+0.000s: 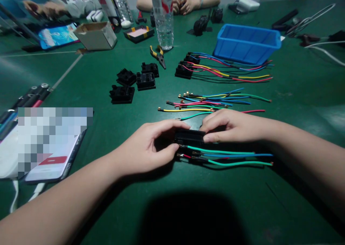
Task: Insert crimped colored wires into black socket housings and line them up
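Observation:
A black plastic socket housing is held between my two hands just above the green table. My left hand grips its left end, thumb in front and fingers behind. At its right end my right hand pinches it with thumb and forefinger; the other fingers curl out of sight. Below the housing lie several short wires with metal terminals, among them a green wire and a blue wire. Beyond my hands more loose wires in yellow, red, blue and green are spread out.
Several black housings lie at centre left, and wired housings sit before a blue bin. Pliers, a water bottle and a cardboard box stand farther back. A phone lies left. Other people's hands rest across the table.

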